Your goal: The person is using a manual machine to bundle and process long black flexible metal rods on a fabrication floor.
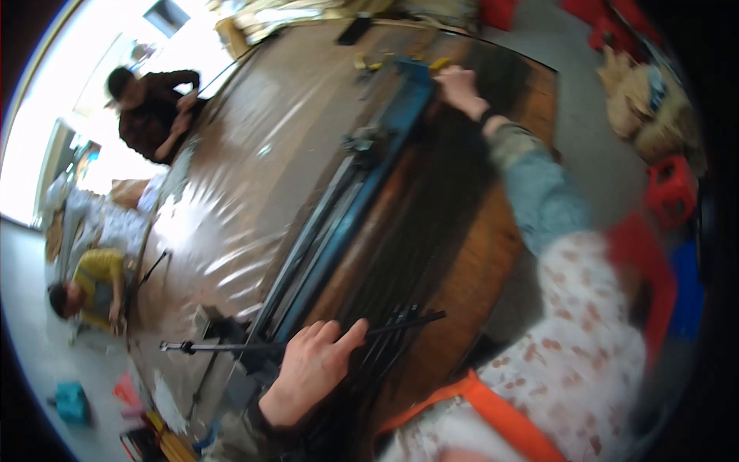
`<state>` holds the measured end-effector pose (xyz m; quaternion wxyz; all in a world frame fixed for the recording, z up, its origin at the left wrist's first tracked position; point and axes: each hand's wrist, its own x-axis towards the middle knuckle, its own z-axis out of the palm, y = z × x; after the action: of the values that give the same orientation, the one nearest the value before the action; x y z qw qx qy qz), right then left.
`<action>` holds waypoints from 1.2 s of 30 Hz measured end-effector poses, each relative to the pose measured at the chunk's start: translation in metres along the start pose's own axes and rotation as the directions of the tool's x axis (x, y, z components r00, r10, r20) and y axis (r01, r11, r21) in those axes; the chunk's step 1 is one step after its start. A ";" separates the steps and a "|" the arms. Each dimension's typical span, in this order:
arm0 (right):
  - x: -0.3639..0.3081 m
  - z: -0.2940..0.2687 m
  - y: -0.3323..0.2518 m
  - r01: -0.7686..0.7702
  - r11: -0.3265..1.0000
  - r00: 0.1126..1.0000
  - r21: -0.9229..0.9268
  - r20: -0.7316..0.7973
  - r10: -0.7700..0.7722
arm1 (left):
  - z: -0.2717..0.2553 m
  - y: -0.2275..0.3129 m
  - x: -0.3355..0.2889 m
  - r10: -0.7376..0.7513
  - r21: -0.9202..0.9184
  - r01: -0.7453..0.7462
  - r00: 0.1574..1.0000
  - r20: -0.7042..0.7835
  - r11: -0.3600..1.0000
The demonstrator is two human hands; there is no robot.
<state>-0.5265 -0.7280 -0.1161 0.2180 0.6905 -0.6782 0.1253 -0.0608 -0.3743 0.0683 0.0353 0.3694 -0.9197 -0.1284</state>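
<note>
My left hand (314,371) is closed around a thin black rod (396,324) with a shiny metal end section reaching out to the left. The rod lies crosswise over the near end of a long blue metal rail fixture (368,196). A dark clamp-like block (368,146) sits on the rail farther up. My right hand (460,86) is stretched out to the fixture's far end, its fingers curled in beside the blue end piece. Blur hides what those fingers grip. Several thin black rods (385,346) lie on the table just right of my left hand.
The fixture stands on a large table (262,92) under shiny clear sheeting. Yellow-handled tools (369,63) lie at its far end. Two people, one in dark clothes (154,115) and one in a yellow top (100,273), are along the left edge. A red crate (671,189) stands at right.
</note>
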 end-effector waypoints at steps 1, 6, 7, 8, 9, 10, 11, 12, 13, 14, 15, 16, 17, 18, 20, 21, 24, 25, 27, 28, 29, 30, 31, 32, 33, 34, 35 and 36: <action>-0.007 0.002 0.019 0.053 0.999 0.992 -0.011 -0.110 -0.054 | 0.004 -0.004 0.004 -0.041 0.016 0.041 0.999 -0.010 0.999; -0.047 -0.076 -0.014 -0.028 0.981 1.000 -0.190 -0.013 0.026 | -0.007 -0.005 -0.013 -0.064 0.107 0.088 0.976 -0.206 0.990; -0.043 -0.113 -0.055 0.071 0.980 0.990 0.188 0.111 -0.093 | -0.015 -0.001 -0.026 -0.153 0.180 0.203 0.954 -0.259 0.962; -0.059 -0.135 -0.083 0.065 0.860 0.935 0.506 0.269 -0.229 | -0.019 -0.015 -0.020 -0.203 0.197 0.255 0.946 -0.251 0.946; -0.088 -0.148 -0.100 0.440 0.587 0.887 0.679 -0.227 -0.403 | -0.022 -0.015 -0.026 -0.234 0.240 0.300 0.935 -0.268 0.923; -0.117 -0.178 -0.111 0.377 0.379 0.877 0.845 -0.194 -0.440 | -0.024 -0.019 -0.032 -0.236 0.248 0.302 0.935 -0.264 0.920; -0.141 -0.202 -0.112 0.120 0.155 0.835 0.981 -0.015 -0.551 | -0.023 -0.023 -0.040 -0.223 0.239 0.288 0.938 -0.265 0.927; -0.146 -0.203 -0.134 -0.251 0.107 0.756 0.962 0.264 -0.599 | -0.018 -0.019 -0.047 -0.280 0.292 0.358 0.919 -0.277 0.887; -0.167 -0.234 -0.128 -0.271 0.163 0.780 0.949 0.315 -0.541 | -0.023 -0.025 -0.049 -0.206 0.285 0.286 0.938 -0.279 0.915; -0.168 -0.229 -0.139 -0.106 0.134 0.865 0.985 0.158 -0.476 | -0.025 -0.021 -0.054 -0.229 0.300 0.316 0.929 -0.292 0.900; -0.168 -0.223 -0.151 0.058 0.114 0.915 0.992 -0.007 -0.404 | -0.026 -0.017 -0.060 -0.252 0.305 0.342 0.921 -0.298 0.889; -0.169 -0.225 -0.161 0.135 0.115 0.944 0.984 -0.092 -0.317 | -0.026 -0.018 -0.065 -0.273 0.289 0.362 0.912 -0.306 0.886; -0.170 -0.232 -0.171 0.127 0.121 0.942 0.984 -0.082 -0.325 | -0.026 -0.018 -0.071 -0.296 0.270 0.383 0.903 -0.311 0.883; -0.171 -0.244 -0.184 0.173 0.052 0.943 0.984 -0.150 -0.297 | -0.028 -0.015 -0.079 -0.312 0.305 0.386 0.913 -0.264 0.871; -0.177 -0.265 -0.213 0.140 -0.073 0.921 0.987 -0.157 -0.358 | -0.034 -0.002 -0.088 -0.309 0.330 0.376 0.921 -0.238 0.866; -0.187 -0.270 -0.224 0.035 -0.100 0.899 0.994 -0.075 -0.431 | -0.035 0.000 -0.085 -0.267 0.350 0.320 0.945 -0.190 0.880; -0.205 -0.282 -0.267 0.164 -0.096 0.912 0.982 -0.189 -0.363 | -0.039 0.000 -0.100 -0.295 0.354 0.383 0.914 -0.277 0.853; -0.203 -0.263 -0.274 0.429 -0.085 0.860 0.899 -0.436 -0.264 | -0.037 -0.002 -0.108 -0.275 0.429 0.409 0.899 -0.341 0.805; -0.181 -0.239 -0.268 0.739 0.125 0.672 0.662 -0.714 -0.196 | -0.039 -0.011 -0.155 -0.289 0.537 0.506 0.851 -0.439 0.675; -0.185 -0.239 -0.277 0.733 0.140 0.680 0.666 -0.705 -0.203 | -0.036 -0.016 -0.169 -0.299 0.511 0.523 0.837 -0.458 0.682; -0.190 -0.243 -0.283 0.739 0.150 0.673 0.657 -0.707 -0.216 | -0.032 -0.019 -0.172 -0.309 0.476 0.540 0.821 -0.480 0.695; -0.200 -0.249 -0.293 0.741 0.160 0.671 0.652 -0.706 -0.228 | -0.030 -0.012 -0.157 -0.293 0.487 0.482 0.861 -0.415 0.728; -0.208 -0.259 -0.314 0.805 0.142 0.594 0.577 -0.785 -0.177 | -0.026 -0.009 -0.144 -0.236 0.436 0.406 0.889 -0.393 0.803; -0.208 -0.266 -0.317 0.827 0.139 0.561 0.545 -0.814 -0.149 | -0.022 -0.009 -0.146 -0.249 0.410 0.406 0.889 -0.383 0.817; -0.204 -0.270 -0.319 0.850 0.136 0.525 0.510 -0.843 -0.118 | -0.021 -0.009 -0.149 -0.262 0.388 0.407 0.889 -0.375 0.827; -0.193 -0.261 -0.311 0.824 0.194 0.559 0.532 -0.819 -0.127 | -0.022 -0.019 -0.161 -0.277 0.387 0.444 0.866 -0.416 0.808; -0.184 -0.252 -0.301 0.793 0.251 0.597 0.555 -0.789 -0.143 | -0.022 -0.024 -0.168 -0.295 0.376 0.481 0.841 -0.454 0.792; -0.184 -0.247 -0.306 0.794 0.228 0.601 0.564 -0.784 -0.155 | -0.023 -0.028 -0.170 -0.292 0.376 0.467 0.852 -0.435 0.800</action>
<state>-0.2014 -0.4544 -0.0269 0.0396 0.7989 -0.1313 0.5857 0.0844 -0.2816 0.0887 0.0839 0.5632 -0.8059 0.1619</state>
